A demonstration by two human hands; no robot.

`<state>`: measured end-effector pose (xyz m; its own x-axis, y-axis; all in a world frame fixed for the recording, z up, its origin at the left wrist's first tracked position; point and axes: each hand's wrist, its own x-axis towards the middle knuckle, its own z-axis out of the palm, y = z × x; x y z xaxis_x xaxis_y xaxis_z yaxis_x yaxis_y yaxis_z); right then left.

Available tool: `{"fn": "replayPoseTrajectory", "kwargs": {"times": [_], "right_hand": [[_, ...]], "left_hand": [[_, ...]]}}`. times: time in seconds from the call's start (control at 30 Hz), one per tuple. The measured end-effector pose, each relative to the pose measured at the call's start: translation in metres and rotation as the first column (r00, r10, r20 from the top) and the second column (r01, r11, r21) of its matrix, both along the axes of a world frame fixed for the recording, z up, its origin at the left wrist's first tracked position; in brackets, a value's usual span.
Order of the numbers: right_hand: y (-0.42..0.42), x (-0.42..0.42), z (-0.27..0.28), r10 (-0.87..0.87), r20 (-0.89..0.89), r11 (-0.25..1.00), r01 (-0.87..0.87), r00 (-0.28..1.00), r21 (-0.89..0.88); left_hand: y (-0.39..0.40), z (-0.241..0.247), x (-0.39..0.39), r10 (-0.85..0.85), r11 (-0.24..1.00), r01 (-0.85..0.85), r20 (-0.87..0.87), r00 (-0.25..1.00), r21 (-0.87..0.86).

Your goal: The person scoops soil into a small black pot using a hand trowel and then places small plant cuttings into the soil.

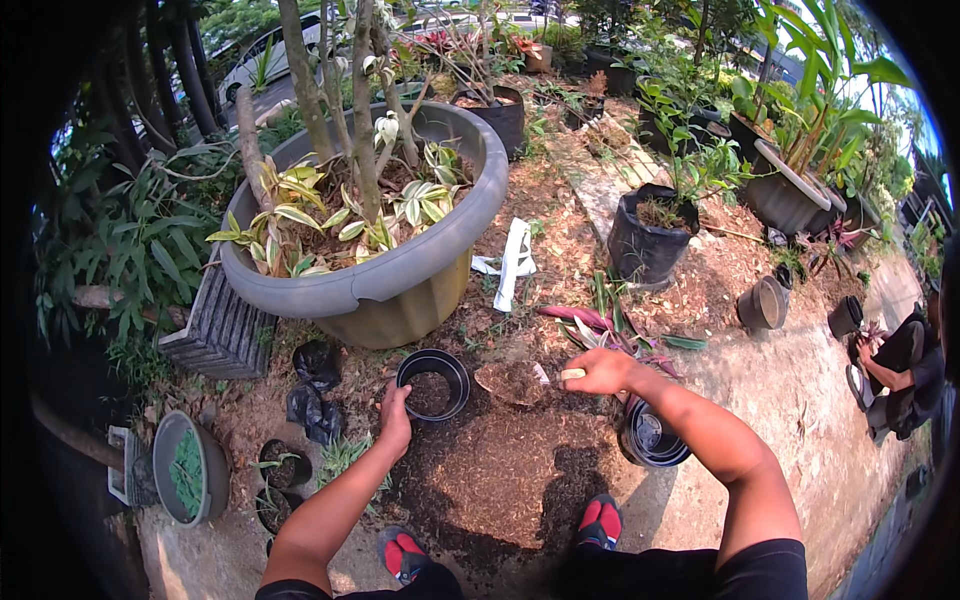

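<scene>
My left hand grips the left rim of a black plastic plant pot, which holds some dark soil at its bottom. In my right hand is the pale handle of a hand trowel; its blade, heaped with brown soil, lies just right of the pot. A wide patch of loose potting soil spreads on the ground between my feet and the pot. Below my right forearm stands an empty black pot. Uprooted plants with purple and green leaves lie beyond my right hand.
A large grey planter with small trees stands ahead on the left. Small potted plants, a grey tub with green material and black plastic bags are at left. A black grow bag stands ahead right; another person crouches far right.
</scene>
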<state>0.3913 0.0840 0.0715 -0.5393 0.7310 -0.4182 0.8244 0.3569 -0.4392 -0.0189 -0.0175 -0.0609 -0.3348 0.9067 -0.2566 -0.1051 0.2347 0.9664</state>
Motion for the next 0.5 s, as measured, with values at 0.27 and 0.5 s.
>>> {"fn": "replayPoseTrajectory", "kwargs": {"times": [0.27,0.5], "right_hand": [[0.006,-0.023,0.063,0.112,-0.017,0.988,-0.110,0.994,0.110],[0.008,-0.029,0.067,0.239,0.107,0.915,-0.261,0.965,0.309]], "left_hand": [[-0.003,0.025,0.018,-0.171,0.984,0.176,-0.184,0.968,0.012],[-0.006,0.051,0.056,-0.297,0.918,0.302,0.059,0.953,-0.256]]}}
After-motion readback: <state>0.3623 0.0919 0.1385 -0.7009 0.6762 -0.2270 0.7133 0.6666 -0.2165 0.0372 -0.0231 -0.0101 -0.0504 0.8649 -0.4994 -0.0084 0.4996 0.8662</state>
